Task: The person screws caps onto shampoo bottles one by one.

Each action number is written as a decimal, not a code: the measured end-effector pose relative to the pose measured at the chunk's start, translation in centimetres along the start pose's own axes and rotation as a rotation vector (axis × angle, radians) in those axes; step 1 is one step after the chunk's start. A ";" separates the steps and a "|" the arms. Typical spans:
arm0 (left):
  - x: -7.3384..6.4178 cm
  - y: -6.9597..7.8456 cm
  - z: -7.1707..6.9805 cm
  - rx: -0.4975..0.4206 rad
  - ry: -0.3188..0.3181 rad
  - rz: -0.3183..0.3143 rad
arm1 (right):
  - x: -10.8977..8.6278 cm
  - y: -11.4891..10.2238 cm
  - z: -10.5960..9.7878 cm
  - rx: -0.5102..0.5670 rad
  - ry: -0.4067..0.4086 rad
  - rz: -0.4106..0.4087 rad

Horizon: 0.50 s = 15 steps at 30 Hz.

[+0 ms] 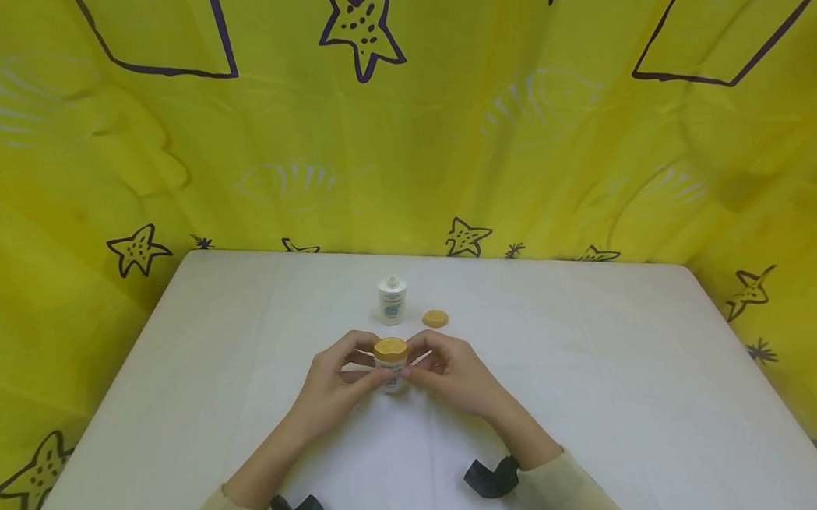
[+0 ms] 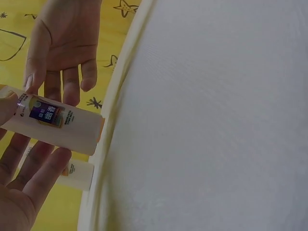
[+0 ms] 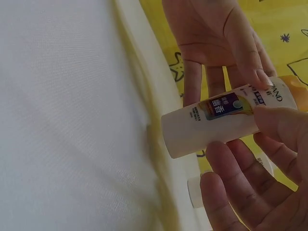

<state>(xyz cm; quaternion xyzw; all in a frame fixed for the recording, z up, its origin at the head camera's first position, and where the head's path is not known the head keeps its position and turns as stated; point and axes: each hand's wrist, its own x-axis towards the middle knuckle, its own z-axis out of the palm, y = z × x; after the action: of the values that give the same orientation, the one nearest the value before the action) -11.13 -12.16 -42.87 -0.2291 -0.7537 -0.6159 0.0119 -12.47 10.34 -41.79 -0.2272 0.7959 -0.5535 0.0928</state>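
A small white bottle with a yellow cap stands upright between the two hands, near the middle of the table. From its left side the left hand holds it between thumb and fingers. The right hand grips it the same way from the right, both thumbs on the near side. In the right wrist view the bottle shows a dark purple label with print. Behind the hands stands a second white bottle without its cap, a narrow nozzle on top. A loose yellow cap lies right of it.
A white cloth covers the table. Yellow curtains with starfish and fish drawings hang behind and at both sides. Black wrist cameras sit at the sleeve cuffs.
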 end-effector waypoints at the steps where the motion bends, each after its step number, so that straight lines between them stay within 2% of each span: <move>1: 0.0 -0.1 0.0 0.000 -0.001 0.002 | 0.0 0.0 0.0 0.000 -0.001 0.002; 15: 0.0 -0.4 -0.1 0.002 -0.027 -0.063 | -0.1 0.4 0.0 0.041 -0.024 0.045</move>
<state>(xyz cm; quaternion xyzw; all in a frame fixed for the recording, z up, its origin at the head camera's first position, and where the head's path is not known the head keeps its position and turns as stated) -11.32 -12.33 -43.19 -0.2133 -0.7614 -0.6119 -0.0174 -12.49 10.53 -42.14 -0.2139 0.7881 -0.5648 0.1192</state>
